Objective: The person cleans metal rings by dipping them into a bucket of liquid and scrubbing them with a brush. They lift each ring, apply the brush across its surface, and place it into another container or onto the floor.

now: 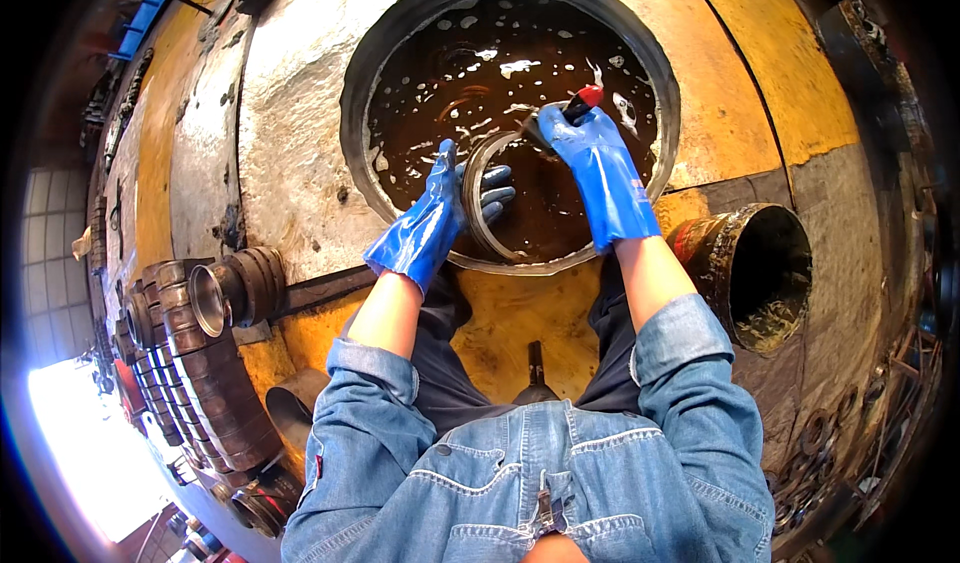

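A metal ring [476,218] is tilted on its edge over a round dark tub [357,113] of brown liquid with foam flecks. My left hand [430,218], in a blue rubber glove, grips the ring's left side, thumb outside and fingers showing through its opening. In my right hand [592,163], gloved alike, is a brush [584,102] with a black handle and red end. Its dark bristle end points left, close to the ring's upper rim; whether they touch I cannot tell. The ring's lower part is near the tub's front wall.
Stacked dark metal rings [205,363] stand at the left, with a flanged ring [212,298] beside them. A dirty open cylinder [770,278] lies right of the tub. More rings [815,443] lie at the lower right. Worn metal plates [310,113] cover the floor.
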`<state>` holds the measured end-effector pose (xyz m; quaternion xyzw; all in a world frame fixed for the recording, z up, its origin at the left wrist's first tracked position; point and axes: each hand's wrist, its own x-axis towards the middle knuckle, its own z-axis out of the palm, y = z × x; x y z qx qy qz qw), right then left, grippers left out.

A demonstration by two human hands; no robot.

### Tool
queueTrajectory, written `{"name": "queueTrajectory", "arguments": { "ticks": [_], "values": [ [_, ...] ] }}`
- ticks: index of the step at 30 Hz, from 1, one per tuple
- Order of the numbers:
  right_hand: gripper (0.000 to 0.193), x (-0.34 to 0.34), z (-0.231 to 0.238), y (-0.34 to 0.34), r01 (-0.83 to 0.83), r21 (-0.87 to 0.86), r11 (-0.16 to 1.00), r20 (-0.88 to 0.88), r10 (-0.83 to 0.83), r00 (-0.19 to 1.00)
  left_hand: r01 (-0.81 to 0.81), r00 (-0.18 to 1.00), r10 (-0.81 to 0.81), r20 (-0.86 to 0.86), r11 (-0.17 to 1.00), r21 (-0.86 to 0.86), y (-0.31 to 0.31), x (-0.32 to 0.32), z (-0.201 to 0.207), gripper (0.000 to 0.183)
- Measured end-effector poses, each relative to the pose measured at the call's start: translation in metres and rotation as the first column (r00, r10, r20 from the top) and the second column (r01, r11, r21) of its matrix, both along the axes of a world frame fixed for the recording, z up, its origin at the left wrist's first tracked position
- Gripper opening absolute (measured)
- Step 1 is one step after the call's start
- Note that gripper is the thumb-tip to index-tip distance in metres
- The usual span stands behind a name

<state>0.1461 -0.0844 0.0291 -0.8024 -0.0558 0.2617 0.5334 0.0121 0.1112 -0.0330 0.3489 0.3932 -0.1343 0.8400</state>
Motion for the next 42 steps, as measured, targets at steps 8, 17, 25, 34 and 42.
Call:
{"name": "queueTrajectory", "arguments": {
  "ticks": [8,17,25,34,42],
  "values": [
    [0.045,-0.004,0.014,0.009,-0.114,-0.323,0.939,0.08,0.147,0.986,0.095,0.967,-0.113,0.228,0.992,0.088,-0.011,-0.019,0.009,0.047],
    [0.049,0.026,-0.001,-0.049,0.156,-0.378,0.913,0.196,-0.085,0.977,-0.1,0.891,0.054,0.45,0.992,0.08,-0.031,-0.015,0.026,0.037],
    [0.043,0.014,0.002,-0.056,0.053,0.096,0.994,0.023,-0.055,0.998,-0.079,0.963,0.173,0.208,0.915,-0.395,0.002,-0.02,0.008,0.044],
    [0.03,-0.038,0.018,0.048,-0.365,0.161,0.917,-0.002,0.37,0.929,0.014,0.959,-0.118,0.258,0.928,0.373,-0.012,-0.047,0.031,0.035],
    [0.029,0.017,-0.021,0.024,-0.01,-0.24,0.971,0.176,0.053,0.983,-0.044,0.963,-0.066,0.263,0.919,0.392,-0.012,-0.048,0.025,0.041]
  ]
}}
